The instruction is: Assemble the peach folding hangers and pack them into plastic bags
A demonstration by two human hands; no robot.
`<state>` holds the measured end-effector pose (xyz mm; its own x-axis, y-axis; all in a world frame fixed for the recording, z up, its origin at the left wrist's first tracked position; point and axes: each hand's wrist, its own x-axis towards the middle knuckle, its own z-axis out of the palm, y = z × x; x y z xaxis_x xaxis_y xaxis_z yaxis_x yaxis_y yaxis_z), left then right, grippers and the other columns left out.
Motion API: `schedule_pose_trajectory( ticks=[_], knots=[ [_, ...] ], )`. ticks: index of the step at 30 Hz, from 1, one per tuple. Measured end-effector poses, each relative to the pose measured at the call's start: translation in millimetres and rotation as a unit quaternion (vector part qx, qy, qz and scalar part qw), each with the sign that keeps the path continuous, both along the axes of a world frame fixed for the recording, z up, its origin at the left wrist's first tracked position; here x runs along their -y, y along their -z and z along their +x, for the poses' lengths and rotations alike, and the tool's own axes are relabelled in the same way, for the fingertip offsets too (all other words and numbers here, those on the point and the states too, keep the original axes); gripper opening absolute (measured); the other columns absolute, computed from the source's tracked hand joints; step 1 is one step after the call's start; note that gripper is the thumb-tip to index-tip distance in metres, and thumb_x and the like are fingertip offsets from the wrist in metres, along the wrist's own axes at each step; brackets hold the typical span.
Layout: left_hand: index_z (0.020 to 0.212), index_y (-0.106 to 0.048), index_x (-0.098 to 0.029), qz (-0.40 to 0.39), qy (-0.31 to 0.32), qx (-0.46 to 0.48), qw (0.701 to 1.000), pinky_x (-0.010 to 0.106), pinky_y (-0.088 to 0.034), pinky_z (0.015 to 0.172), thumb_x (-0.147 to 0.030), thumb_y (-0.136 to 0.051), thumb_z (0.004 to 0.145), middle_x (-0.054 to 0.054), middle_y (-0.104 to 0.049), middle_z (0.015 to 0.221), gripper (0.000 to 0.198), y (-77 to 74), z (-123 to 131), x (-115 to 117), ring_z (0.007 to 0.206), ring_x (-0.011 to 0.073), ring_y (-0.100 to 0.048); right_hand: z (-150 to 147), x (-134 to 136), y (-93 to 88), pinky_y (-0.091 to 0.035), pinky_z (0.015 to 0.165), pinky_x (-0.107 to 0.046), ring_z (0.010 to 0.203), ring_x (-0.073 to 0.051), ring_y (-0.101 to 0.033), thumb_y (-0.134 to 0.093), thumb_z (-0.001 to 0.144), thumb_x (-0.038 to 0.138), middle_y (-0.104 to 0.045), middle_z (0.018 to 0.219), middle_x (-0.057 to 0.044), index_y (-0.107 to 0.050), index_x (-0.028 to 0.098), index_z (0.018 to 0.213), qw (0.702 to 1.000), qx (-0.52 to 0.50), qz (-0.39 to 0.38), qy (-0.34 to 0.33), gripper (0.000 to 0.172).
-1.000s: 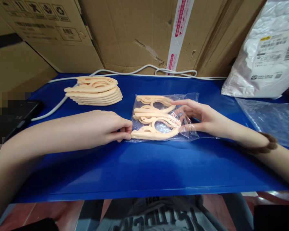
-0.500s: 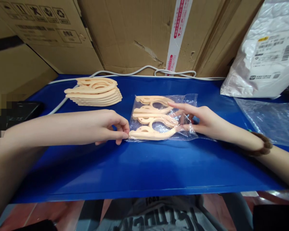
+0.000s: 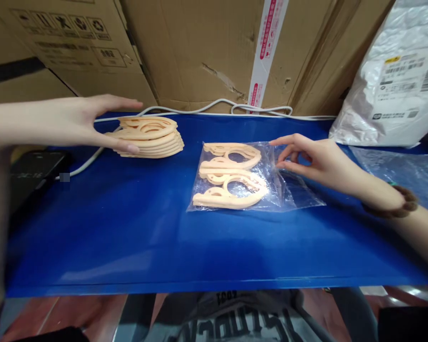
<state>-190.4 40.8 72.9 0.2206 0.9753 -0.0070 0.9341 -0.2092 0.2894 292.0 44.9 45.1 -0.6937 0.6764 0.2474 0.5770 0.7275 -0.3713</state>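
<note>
Two peach-coloured folding hangers lie flat inside a clear plastic bag (image 3: 276, 199) on the blue table; one hanger (image 3: 231, 202) is nearer me. My right hand (image 3: 306, 154) is at the bag's right part, index finger and thumb apart, fingertips at the film; I cannot tell how firmly they touch it. To the left, a stack of matching folding hangers (image 3: 160, 142) stands on the table. My left hand (image 3: 92, 121) reaches over the stack's left end, open, with thumb in front and fingers stretched above and behind it.
A white cable (image 3: 199, 111) runs along the back, before large cardboard boxes (image 3: 185, 52). At the left lies a dark phone-like device (image 3: 35, 173). A white parcel bag (image 3: 385, 95) stands at the back right, with clear plastic film (image 3: 406, 175) in front of it.
My left hand has left the bag's lower left corner and moved left and back to the hanger stack. My right hand has slid right, off the bagged hangers, towards the bag's right part.
</note>
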Motion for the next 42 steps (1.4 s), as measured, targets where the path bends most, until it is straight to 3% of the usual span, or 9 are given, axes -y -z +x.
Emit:
schedule_pose_trajectory(
  ticks=[4, 12, 18, 23, 26, 30, 35, 38, 42],
  knots=[
    [0.15, -0.045, -0.028, 0.007, -0.005, -0.064, 0.998, 0.061, -0.038, 0.109, -0.069, -0.061, 0.081, -0.004, -0.055, 0.145, 0.082, 8.9, -9.2, -10.1, 0.125, 0.0372, -0.057, -0.4, 3.8, -3.8, -0.047, 0.063, -0.032, 0.069, -0.018, -0.066, -0.058, 0.095, 0.042, -0.075, 0.088, -0.001, -0.062, 0.025, 0.13, 0.997, 0.014, 0.063, 0.03, 0.039],
    [0.141, -0.055, -0.023, 0.077, -0.039, -0.057, 0.995, 0.061, -0.042, 0.106, -0.079, -0.064, 0.075, 0.001, -0.059, 0.132, 0.087, -0.3, 14.1, -0.9, 0.118, 0.0353, -0.058, -6.4, 15.9, -10.2, -0.048, 0.065, -0.034, 0.066, -0.017, -0.063, -0.06, 0.095, 0.038, -0.073, 0.085, -0.001, -0.065, 0.025, 0.123, 0.99, -0.022, 0.122, 0.071, 0.031],
    [0.142, -0.051, -0.015, 0.196, 0.065, 0.023, 0.978, 0.046, -0.043, 0.11, -0.07, -0.064, 0.083, 0.007, -0.055, 0.132, 0.082, 1.7, 91.5, 26.5, 0.12, 0.0283, -0.055, -18.6, 33.7, -13.5, -0.052, 0.082, -0.038, 0.092, -0.022, -0.066, -0.058, 0.097, 0.034, -0.071, 0.104, -0.006, -0.064, 0.024, 0.113, 0.98, -0.052, 0.187, 0.04, 0.02],
    [0.138, -0.046, -0.01, 0.238, 0.239, 0.123, 0.933, 0.038, -0.055, 0.094, -0.048, -0.074, 0.082, 0.014, -0.058, 0.13, 0.073, 29.1, 167.2, 60.7, 0.114, 0.0248, -0.06, -35.6, 56.6, -11.1, -0.048, 0.099, -0.05, 0.123, -0.033, -0.058, -0.065, 0.09, 0.056, -0.058, 0.138, -0.015, -0.056, 0.022, 0.13, 0.979, 0.001, 0.199, -0.043, 0.054],
    [0.139, -0.043, -0.02, 0.225, 0.263, 0.163, 0.924, 0.04, -0.057, 0.095, -0.04, -0.074, 0.082, 0.011, -0.058, 0.133, 0.068, 40.7, 190.1, 77.1, 0.119, 0.0259, -0.06, -42.1, 66.1, -8.0, -0.049, 0.095, -0.047, 0.12, -0.031, -0.059, -0.063, 0.09, 0.058, -0.06, 0.137, -0.015, -0.052, 0.021, 0.135, 0.978, 0.016, 0.194, -0.076, 0.059],
    [0.142, -0.038, -0.025, 0.209, 0.252, 0.191, 0.925, 0.042, -0.054, 0.103, -0.039, -0.075, 0.082, 0.009, -0.055, 0.142, 0.073, 46.1, 195.0, 80.6, 0.129, 0.0268, -0.056, -43.8, 65.7, -7.4, -0.049, 0.091, -0.046, 0.114, -0.031, -0.062, -0.064, 0.091, 0.055, -0.066, 0.129, -0.013, -0.054, 0.02, 0.131, 0.98, 0.022, 0.183, -0.071, 0.053],
    [0.158, -0.017, -0.021, 0.202, 0.258, 0.144, 0.934, 0.06, -0.032, 0.121, -0.068, -0.069, 0.081, 0.019, -0.033, 0.16, 0.104, 49.0, 181.1, 68.1, 0.149, 0.0369, -0.031, -16.4, 36.6, -28.0, -0.05, 0.09, -0.051, 0.103, -0.032, -0.064, -0.067, 0.084, 0.058, -0.067, 0.12, -0.012, -0.055, 0.018, 0.125, 0.979, 0.043, 0.2, -0.009, 0.058],
    [0.162, -0.002, -0.021, 0.124, 0.229, 0.106, 0.96, 0.064, -0.02, 0.123, -0.076, -0.062, 0.081, 0.02, -0.01, 0.168, 0.114, 53.1, 169.0, 63.9, 0.156, 0.0406, -0.009, 19.0, 10.7, -49.1, -0.054, 0.08, -0.045, 0.101, -0.029, -0.066, -0.068, 0.079, 0.066, -0.067, 0.117, -0.011, -0.055, 0.021, 0.123, 0.991, 0.037, 0.115, 0.054, 0.064],
    [0.163, 0.004, -0.021, 0.001, 0.176, 0.064, 0.982, 0.066, -0.014, 0.123, -0.081, -0.055, 0.081, 0.018, 0.004, 0.169, 0.117, 57.1, 160.9, 62.2, 0.155, 0.0418, 0.003, 58.1, -13.6, -63.4, -0.054, 0.07, -0.041, 0.092, -0.026, -0.068, -0.074, 0.072, 0.07, -0.07, 0.111, -0.009, -0.06, 0.027, 0.116, 0.989, 0.103, -0.007, 0.105, 0.063]
  ],
)
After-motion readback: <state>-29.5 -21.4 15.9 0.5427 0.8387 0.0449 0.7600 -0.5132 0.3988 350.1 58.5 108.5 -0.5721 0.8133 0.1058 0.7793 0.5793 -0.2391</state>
